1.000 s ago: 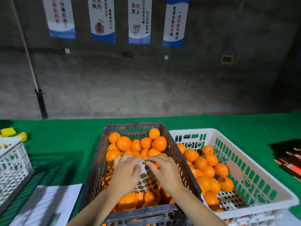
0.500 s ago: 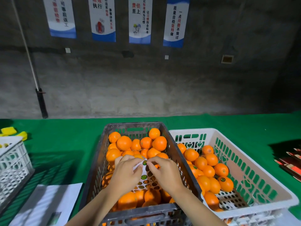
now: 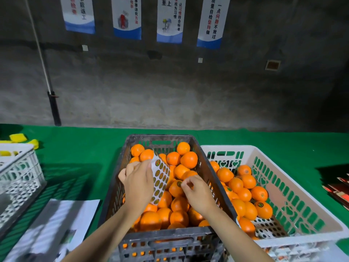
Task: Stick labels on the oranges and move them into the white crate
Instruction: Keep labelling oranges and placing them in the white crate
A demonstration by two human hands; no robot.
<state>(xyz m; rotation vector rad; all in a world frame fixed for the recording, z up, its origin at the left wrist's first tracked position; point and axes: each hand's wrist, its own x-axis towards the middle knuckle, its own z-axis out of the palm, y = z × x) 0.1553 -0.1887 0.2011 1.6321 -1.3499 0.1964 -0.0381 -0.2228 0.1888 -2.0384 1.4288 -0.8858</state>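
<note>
Label sheet (image 3: 160,178): above the dark crate (image 3: 160,137), clamped in my left grip (image 3: 138,184), stickers facing right for peeling. Right grip (image 3: 200,195): fingertips together, pressing a label (image 3: 179,184) onto an orange (image 3: 175,190) inside that crate.

A fruit-packing workroom, from my place at the bench: under my left hand (image 3: 138,183), which holds a sheet of labels (image 3: 160,178), and my right hand (image 3: 199,193) lies a dark crate (image 3: 160,138) of loose oranges (image 3: 188,159); just right of them a white crate (image 3: 226,148) holds more, some labelled; green cloth (image 3: 85,148) covers the table; beyond both hands, workplace slogan banners (image 3: 169,19) hang on a bare concrete wall (image 3: 170,91).
</note>
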